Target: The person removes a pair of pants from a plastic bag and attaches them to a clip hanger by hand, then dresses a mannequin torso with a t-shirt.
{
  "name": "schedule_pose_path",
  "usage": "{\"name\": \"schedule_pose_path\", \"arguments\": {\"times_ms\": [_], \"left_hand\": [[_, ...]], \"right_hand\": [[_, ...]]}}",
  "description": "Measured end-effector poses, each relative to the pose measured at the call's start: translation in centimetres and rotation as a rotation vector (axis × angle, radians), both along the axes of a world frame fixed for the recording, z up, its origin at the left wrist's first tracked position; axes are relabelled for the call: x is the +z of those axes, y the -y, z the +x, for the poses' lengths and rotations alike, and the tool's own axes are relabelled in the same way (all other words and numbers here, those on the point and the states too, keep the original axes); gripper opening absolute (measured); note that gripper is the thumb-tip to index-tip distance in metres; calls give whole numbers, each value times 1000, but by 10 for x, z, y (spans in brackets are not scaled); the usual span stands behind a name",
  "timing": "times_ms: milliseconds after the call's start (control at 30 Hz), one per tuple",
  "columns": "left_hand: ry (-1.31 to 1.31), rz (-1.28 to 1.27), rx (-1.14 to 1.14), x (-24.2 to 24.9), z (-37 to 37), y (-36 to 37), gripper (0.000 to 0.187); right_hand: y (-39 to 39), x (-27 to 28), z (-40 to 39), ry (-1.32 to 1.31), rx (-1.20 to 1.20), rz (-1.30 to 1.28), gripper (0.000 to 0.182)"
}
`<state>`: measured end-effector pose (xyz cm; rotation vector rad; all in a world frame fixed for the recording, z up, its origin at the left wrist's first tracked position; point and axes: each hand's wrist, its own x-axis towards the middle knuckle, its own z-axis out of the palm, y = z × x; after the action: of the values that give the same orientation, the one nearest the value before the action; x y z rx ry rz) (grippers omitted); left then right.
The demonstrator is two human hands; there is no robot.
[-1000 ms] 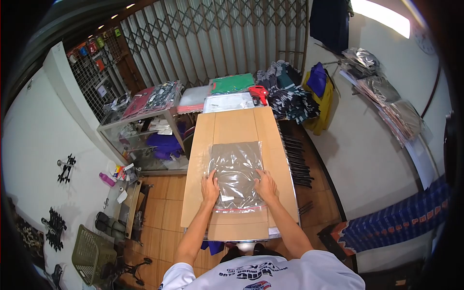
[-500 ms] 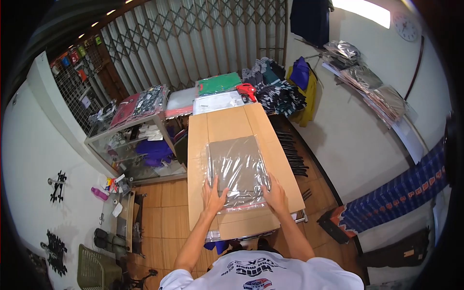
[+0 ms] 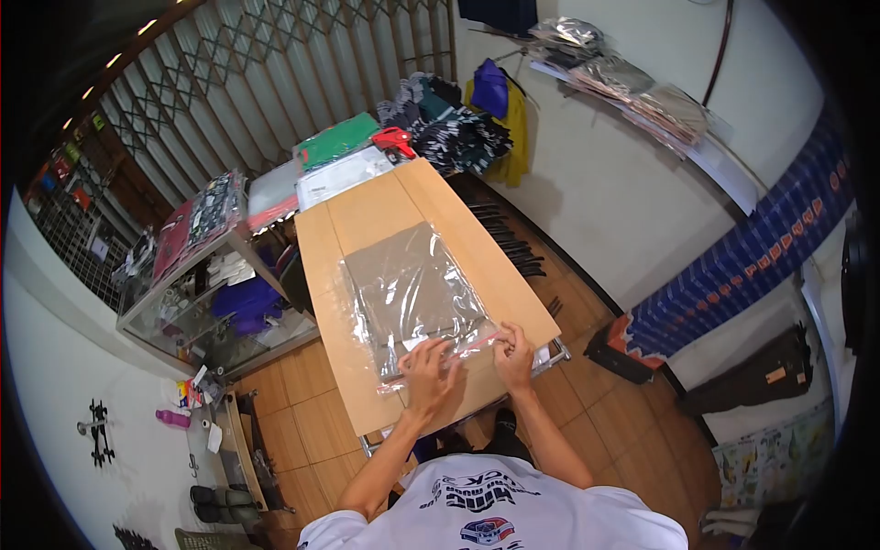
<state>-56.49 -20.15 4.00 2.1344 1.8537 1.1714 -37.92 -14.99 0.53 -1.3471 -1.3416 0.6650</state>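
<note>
A clear plastic bag (image 3: 365,323) with a folded grey-brown garment (image 3: 403,275) inside lies on the cardboard-coloured tabletop (image 3: 353,234). Along the bag's near edge runs a reddish strip (image 3: 478,345). My left hand (image 3: 429,376) rests on the near edge of the bag, left of its middle, with fingers and thumb apart. At the near right corner, my right hand (image 3: 513,357) has its fingertips closed on the bag's edge, by the end of the strip. The exact pinch is too small to make out.
Beyond the table's far end are a red tape dispenser (image 3: 394,142), a green packet (image 3: 337,139) and a pile of dark patterned gloves or cloths (image 3: 458,137). A glass cabinet (image 3: 220,284) stands left. Stacked blue boxes (image 3: 724,266) stand right, under a shelf of bagged goods (image 3: 632,87).
My hands have moved from the bag's sides to its near edge, the right one now pinching the corner. The bag looks turned because the head view has swung right.
</note>
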Motion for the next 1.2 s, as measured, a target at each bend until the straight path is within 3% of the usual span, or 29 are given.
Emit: {"name": "schedule_pose_path", "arguments": {"times_ms": [100,267,667,933,1200], "left_hand": [[5,-57,-149,-7,23,-15,35],[44,53,-142,-12,47,-38,13],[217,-20,-166,-21,44,-47,10],[338,-36,-171,-22,42,-48,11],[426,-67,-191,-21,42,-47,13]], "right_hand": [[2,1,0,-38,-18,-10,35],[3,6,-1,-63,-19,-28,36],[6,21,-11,7,-39,-129,26],[8,19,-13,-91,-10,-133,11],[6,15,-9,24,-45,-118,14]]}}
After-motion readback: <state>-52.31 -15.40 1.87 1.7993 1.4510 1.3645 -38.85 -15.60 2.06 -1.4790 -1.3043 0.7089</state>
